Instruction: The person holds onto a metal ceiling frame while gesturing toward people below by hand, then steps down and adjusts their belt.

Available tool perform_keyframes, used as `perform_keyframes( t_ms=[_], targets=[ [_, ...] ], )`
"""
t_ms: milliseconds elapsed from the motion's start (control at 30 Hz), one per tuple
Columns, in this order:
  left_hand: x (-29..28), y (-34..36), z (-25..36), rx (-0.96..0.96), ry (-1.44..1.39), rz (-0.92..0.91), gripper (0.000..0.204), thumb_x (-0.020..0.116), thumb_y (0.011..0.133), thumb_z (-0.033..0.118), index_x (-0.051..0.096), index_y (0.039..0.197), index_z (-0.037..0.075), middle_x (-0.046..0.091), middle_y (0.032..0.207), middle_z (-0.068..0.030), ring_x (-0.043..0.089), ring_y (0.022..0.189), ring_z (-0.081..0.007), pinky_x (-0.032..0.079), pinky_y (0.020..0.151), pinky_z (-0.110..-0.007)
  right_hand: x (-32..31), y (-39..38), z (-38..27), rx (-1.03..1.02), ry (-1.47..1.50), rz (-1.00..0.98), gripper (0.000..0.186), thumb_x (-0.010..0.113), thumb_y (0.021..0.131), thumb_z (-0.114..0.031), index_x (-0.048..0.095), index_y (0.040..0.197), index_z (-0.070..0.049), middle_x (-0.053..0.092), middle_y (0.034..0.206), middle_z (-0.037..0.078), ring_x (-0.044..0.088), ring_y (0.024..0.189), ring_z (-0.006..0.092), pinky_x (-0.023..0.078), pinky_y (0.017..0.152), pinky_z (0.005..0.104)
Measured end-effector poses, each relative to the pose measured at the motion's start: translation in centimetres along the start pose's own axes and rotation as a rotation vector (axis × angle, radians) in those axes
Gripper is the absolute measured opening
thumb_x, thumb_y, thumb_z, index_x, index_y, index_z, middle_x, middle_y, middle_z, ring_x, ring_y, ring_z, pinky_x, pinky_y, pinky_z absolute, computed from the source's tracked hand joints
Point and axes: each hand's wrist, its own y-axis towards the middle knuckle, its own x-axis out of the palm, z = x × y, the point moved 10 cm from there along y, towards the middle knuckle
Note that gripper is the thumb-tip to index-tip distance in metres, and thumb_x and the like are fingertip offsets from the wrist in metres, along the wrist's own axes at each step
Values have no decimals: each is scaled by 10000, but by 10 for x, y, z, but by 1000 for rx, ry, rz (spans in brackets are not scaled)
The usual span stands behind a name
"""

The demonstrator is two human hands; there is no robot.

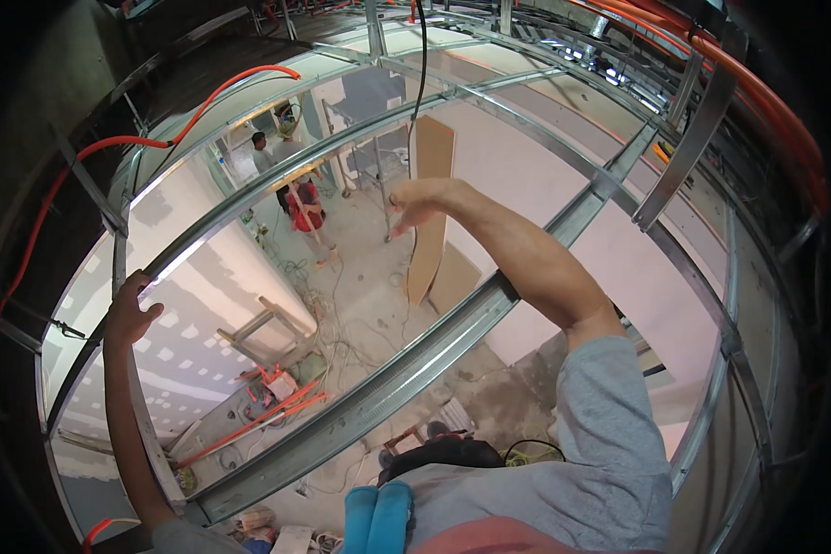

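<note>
I look down through an open ceiling frame of galvanized metal channels. At the left, my left hand (134, 314) has its fingers curled over the end of a long curved channel (277, 177), thumb standing apart. My right arm reaches across a wider metal channel (369, 392) that runs diagonally in front of me. Beyond it, my right hand (420, 201) is bent at the wrist, with fingers apart and pointing down; nothing shows in it. A black cable (422, 65) hangs down close to that hand; I cannot tell whether they touch.
Orange conduit (217, 92) loops at upper left; more orange pipes (757, 74) run at upper right. Far below, two people (282, 152) stand by scaffolding (374, 162). A wooden step frame (266, 331), a brown board (431, 203) and loose cables are on the floor level.
</note>
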Motion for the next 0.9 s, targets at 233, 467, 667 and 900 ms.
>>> perform_keyframes(
  t_ms=[233,467,667,900],
  targets=[
    [2,-1,-6,-17,1,-8,645,825,738,147,550,1311,34,507,1474,-213,525,1330,-363,420,1111,-420,0,-9,-10,22,-16,-40,785,775,823,-517,572,1376,3,644,1317,175,623,1198,326,502,995,385],
    [-1,-4,-2,-18,22,22,663,831,737,161,544,1315,10,505,1471,-218,506,1343,-365,406,1126,-422,1,-12,-15,7,9,-54,770,752,846,-506,558,1399,-8,625,1358,173,602,1245,325,487,1027,385],
    [0,0,-3,18,47,45,648,841,725,152,546,1290,38,520,1459,-198,541,1301,-366,438,1088,-443,5,-14,-20,-7,-49,-103,774,744,846,-499,539,1425,-27,605,1398,158,596,1261,322,477,1047,394],
    [2,-1,0,100,13,88,647,856,691,145,539,1243,30,584,1323,-187,581,1218,-363,465,1030,-449,5,-19,-28,-17,-20,-124,754,740,860,-472,517,1450,-58,592,1422,132,588,1273,318,480,1048,409]
  ],
)
